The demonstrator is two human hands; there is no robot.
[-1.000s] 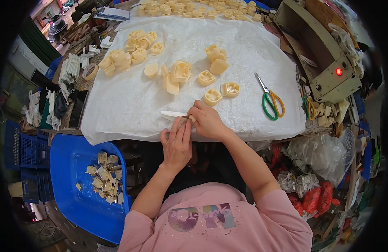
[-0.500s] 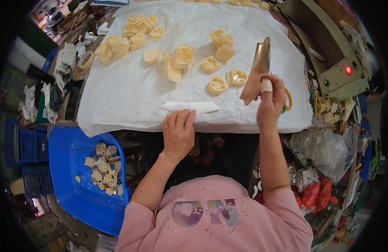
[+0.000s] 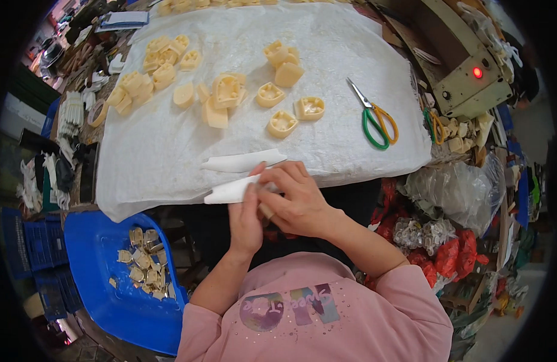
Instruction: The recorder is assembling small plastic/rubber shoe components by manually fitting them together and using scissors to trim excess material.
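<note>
White strip (image 3: 227, 192) pinched by the left hand (image 3: 245, 222) at the bench's (image 3: 164, 142) near edge, and here's the right hand (image 3: 298, 202) close against it, fingers curled, too blurred to tell what they grip! Just beyond, a second strip (image 3: 239, 161) lies flat, scissors (image 3: 369, 107) well off to the right.

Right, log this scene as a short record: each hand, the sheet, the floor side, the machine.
Left hand: the left hand grips a white strip near its right end
Right hand: the right hand is bent close against the left fingers; its grip is blurred
Sheet: a white sheet with a second strip lying just beyond the held one, pale yellow blocks and scissors
Left side: a blue tub with shiny pieces inside
Right side: a metal box with its red light lit
</note>
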